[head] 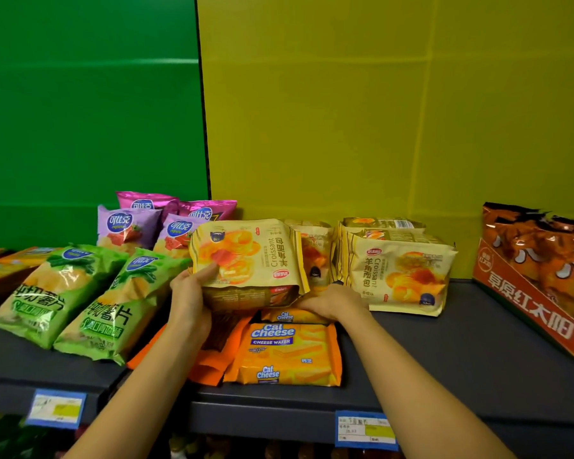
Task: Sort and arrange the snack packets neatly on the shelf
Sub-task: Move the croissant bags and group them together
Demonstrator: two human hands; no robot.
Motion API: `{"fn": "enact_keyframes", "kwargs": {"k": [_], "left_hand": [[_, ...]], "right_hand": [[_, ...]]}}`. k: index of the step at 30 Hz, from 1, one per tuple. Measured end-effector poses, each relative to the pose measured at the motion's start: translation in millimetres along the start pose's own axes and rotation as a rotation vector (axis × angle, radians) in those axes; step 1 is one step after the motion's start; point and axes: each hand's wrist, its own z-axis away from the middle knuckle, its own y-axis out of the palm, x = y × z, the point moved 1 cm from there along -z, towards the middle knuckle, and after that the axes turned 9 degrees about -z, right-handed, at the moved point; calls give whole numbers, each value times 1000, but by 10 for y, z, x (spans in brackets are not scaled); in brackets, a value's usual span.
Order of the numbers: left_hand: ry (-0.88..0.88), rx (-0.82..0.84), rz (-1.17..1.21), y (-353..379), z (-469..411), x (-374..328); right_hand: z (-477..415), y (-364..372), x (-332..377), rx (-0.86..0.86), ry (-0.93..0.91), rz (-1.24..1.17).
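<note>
From the head camera, both hands were up at the dark shelf (444,352), holding one yellow croissant packet (249,256) between them. The packet was lifted clear of the shelf, turned so its print read upside down. The left hand (189,293) was closed on its lower left corner, thumb (207,271) pressed flat on the front face and the other fingers curled behind, out of sight. The right hand (332,301) was tucked under the packet's lower right edge, fingers bent in beneath it; how tightly they gripped I could not tell.

Just below the held packet lay a Cal Cheese wafer pack (289,354) near the front edge, with an orange packet (212,352) partly under the left forearm. To the right, more croissant packets (401,273) stood together further back, touching one another. Far right sat an orange-red display box (524,299), tilted. To the left, two green chip bags (83,299) leaned side by side, with purple and pink chip bags (146,223) behind them. Price tags (365,429) hung on the shelf's front lip.
</note>
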Motion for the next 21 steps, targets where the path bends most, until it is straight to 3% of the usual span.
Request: {"fn": "enact_keyframes", "kwargs": {"k": [4, 12, 21], "left_hand": [[-27, -26, 18, -88, -142, 71], [-8, -47, 7, -104, -219, 84], [137, 28, -63, 202, -104, -33]], "right_hand": [[-74, 45, 58, 49, -49, -147], [-57, 4, 27, -8, -56, -499], [331, -516, -488, -340, -178, -572]]}}
